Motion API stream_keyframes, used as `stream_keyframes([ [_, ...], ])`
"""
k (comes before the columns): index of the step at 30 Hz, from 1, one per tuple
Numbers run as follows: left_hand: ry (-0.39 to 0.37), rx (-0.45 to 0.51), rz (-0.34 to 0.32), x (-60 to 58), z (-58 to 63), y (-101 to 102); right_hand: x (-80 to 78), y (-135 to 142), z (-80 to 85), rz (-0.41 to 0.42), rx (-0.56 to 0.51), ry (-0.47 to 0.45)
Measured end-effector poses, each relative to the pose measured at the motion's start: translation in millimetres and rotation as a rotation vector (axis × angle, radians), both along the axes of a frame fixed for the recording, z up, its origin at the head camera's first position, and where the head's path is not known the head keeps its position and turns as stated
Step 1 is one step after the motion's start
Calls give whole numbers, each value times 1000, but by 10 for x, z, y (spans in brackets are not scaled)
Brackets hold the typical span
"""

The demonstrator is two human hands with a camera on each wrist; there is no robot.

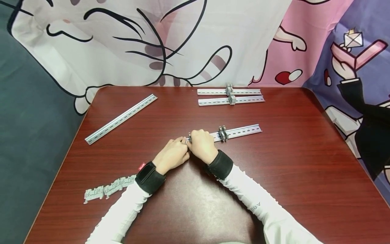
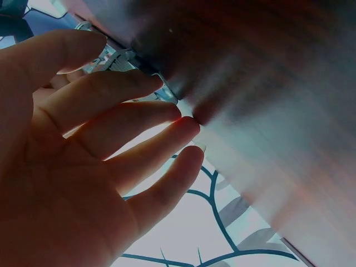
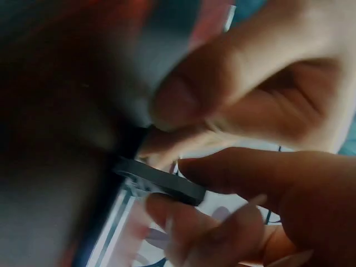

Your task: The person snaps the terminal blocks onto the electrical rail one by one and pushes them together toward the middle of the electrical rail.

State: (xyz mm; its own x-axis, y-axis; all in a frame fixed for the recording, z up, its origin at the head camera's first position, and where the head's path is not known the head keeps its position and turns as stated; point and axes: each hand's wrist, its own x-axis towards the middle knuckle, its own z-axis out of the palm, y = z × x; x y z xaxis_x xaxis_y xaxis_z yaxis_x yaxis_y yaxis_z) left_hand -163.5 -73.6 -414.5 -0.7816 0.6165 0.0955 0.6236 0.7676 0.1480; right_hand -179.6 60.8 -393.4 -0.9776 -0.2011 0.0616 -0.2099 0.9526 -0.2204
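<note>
A slotted metal mounting rail [image 1: 243, 130] lies across the middle of the table, with a pair of upright clips [image 1: 223, 133] on it. My left hand [image 1: 174, 154] is at the rail's left end; in the left wrist view its thumb and forefinger stand on either side of the rail, the other fingers [image 2: 167, 194] fairly straight. My right hand [image 1: 202, 145] is beside it over the rail, covering part of it. The right wrist view shows that hand pinching a thin dark grey clip [image 3: 164, 181] between thumb and fingers [image 3: 239, 172], its edge right at the rail.
Two parallel rails [image 1: 210, 102] carrying clips lie at the back. Another rail [image 1: 122, 118] slants across the left side. Grey plastic pieces [image 1: 114, 187] lie in a row near my left forearm. A printed cloth [image 1: 195, 40] hangs behind the table's back edge.
</note>
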Motion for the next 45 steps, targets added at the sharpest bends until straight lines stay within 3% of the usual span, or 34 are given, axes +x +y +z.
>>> stream_keyframes([
  [11,10,-11,1,-4,-2,10,-39,-3,-96,-25,6,27],
  [23,19,-23,8,-14,-2,18,-103,104,-21,-27,30,-26],
  [33,98,-26,-15,-7,-52,4,-164,210,39,-86,59,-134],
  [45,78,-30,-5,-5,-27,8,-254,389,106,-130,71,-151],
])
